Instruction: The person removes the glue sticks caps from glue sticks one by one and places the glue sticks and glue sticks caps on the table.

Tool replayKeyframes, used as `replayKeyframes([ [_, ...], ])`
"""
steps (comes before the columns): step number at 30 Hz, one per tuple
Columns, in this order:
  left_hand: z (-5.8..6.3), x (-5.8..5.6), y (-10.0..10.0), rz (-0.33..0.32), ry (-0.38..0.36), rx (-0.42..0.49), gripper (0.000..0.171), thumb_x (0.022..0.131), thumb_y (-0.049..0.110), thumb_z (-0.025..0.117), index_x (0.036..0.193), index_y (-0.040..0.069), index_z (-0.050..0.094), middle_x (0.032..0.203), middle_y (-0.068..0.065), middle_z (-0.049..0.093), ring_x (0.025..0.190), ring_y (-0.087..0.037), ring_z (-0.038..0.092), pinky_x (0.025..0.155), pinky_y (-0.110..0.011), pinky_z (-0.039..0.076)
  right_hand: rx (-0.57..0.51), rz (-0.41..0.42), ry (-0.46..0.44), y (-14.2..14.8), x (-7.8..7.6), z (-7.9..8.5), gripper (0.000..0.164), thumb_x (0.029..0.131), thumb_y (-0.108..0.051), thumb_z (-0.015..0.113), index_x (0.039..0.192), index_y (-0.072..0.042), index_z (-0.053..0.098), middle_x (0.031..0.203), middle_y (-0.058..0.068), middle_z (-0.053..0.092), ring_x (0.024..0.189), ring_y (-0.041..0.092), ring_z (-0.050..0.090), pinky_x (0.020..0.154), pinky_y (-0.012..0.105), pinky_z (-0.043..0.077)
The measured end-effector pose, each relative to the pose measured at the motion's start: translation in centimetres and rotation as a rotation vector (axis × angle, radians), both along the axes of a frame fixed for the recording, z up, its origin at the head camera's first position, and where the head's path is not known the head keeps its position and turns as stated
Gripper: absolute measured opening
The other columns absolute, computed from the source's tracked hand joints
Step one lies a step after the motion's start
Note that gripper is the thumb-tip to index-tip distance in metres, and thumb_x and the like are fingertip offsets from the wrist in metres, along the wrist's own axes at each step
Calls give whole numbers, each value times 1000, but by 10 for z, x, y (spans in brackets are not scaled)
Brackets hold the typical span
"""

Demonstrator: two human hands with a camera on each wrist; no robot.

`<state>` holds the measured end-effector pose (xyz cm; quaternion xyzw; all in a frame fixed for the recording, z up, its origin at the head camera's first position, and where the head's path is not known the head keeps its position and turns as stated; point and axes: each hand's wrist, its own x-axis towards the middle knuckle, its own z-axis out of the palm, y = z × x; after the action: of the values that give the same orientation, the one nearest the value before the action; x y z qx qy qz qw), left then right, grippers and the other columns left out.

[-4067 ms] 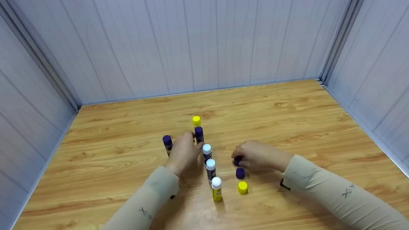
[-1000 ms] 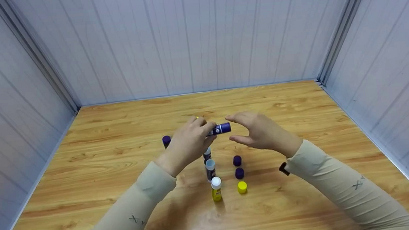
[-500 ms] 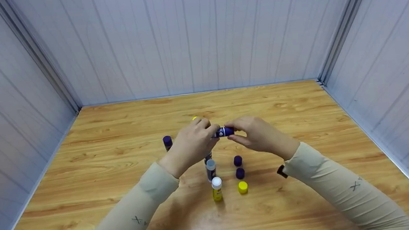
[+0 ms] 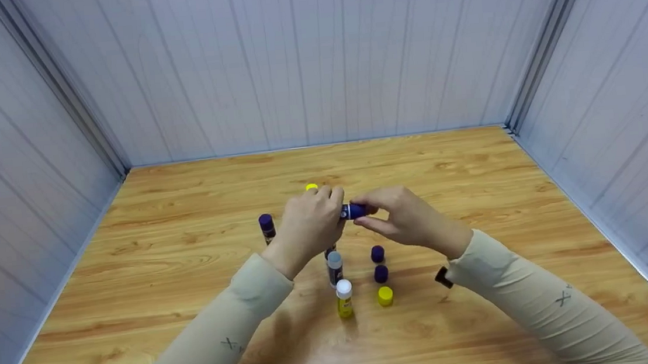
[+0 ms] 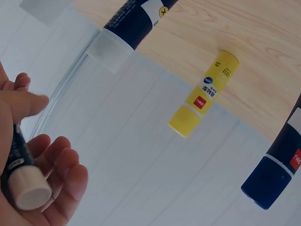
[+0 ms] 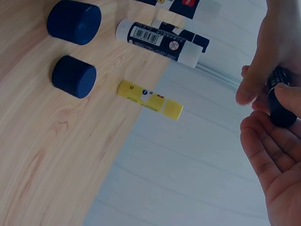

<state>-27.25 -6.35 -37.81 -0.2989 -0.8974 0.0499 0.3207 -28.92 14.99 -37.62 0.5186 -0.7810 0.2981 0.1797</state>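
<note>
My left hand grips a dark blue glue stick lying sideways above the table, its white base showing in the left wrist view. The thumb and fingers of my right hand pinch the dark blue cap at its other end. Below the hands stand uncapped glue sticks: a dark blue one, a yellow one nearest the body, and another dark blue one mostly hidden behind the left hand. Two dark blue caps and a yellow cap sit to their right.
A capped dark blue glue stick stands left of the left hand. Farther back is a capped yellow glue stick, largely covered by the hand in the head view. Pale panel walls enclose the wooden table.
My left hand has lifted a dark blue glue stick from the row and turned it sideways. My right hand has left a cap on the table, risen, and taken hold of the lifted stick's cap.
</note>
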Motion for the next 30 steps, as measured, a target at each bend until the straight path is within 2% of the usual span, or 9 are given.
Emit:
replayKeyframes([
  [4, 0, 0, 1, 24, 32, -16, 23, 90, 27, 64, 76, 12, 54, 61, 0, 53, 44, -12, 41, 36, -27, 39, -17, 15, -17, -1, 3, 1, 27, 93, -14, 68, 117, -3, 67, 102, 6, 73, 82, 12, 69, 70, 27, 57],
  [9, 0, 1, 2, 31, 31, -31, 25, 87, 23, 64, 67, 14, 52, 51, 5, 43, 40, -8, 30, 34, -25, 33, -14, 14, -28, 0, 4, 1, 29, 93, -14, 68, 120, -5, 67, 103, 4, 73, 84, 11, 69, 71, 26, 57],
  [18, 2, 4, 2, 20, -34, -14, 23, 84, 21, 67, 66, 14, 55, 51, 5, 44, 41, -7, 33, 35, -26, 36, 31, 10, 2, 1, 4, 3, 27, 94, -17, 67, 117, -4, 68, 101, 4, 73, 85, 10, 68, 73, 25, 57],
  [24, 5, 6, 1, 38, -61, -27, 23, 83, 19, 66, 65, 15, 53, 51, 6, 42, 42, -8, 30, 35, -28, 39, 39, 14, 0, 1, 6, 3, 28, 93, -15, 68, 118, -3, 68, 101, 5, 73, 83, 11, 68, 73, 25, 57],
  [28, 7, 5, -4, 39, -125, -24, 21, 83, 19, 65, 66, 15, 53, 53, 4, 43, 43, -9, 34, 36, -27, 38, 41, 17, 29, 6, 2, 2, 28, 91, -13, 69, 118, -2, 68, 101, 7, 73, 84, 13, 70, 73, 27, 58],
  [30, 9, 3, -9, 60, -149, -13, 22, 83, 18, 65, 66, 15, 52, 53, 4, 41, 44, -9, 34, 37, -27, 36, 43, 2, 47, 11, 0, 0, 28, 90, -11, 71, 117, -1, 68, 101, 8, 73, 84, 15, 70, 72, 29, 58],
])
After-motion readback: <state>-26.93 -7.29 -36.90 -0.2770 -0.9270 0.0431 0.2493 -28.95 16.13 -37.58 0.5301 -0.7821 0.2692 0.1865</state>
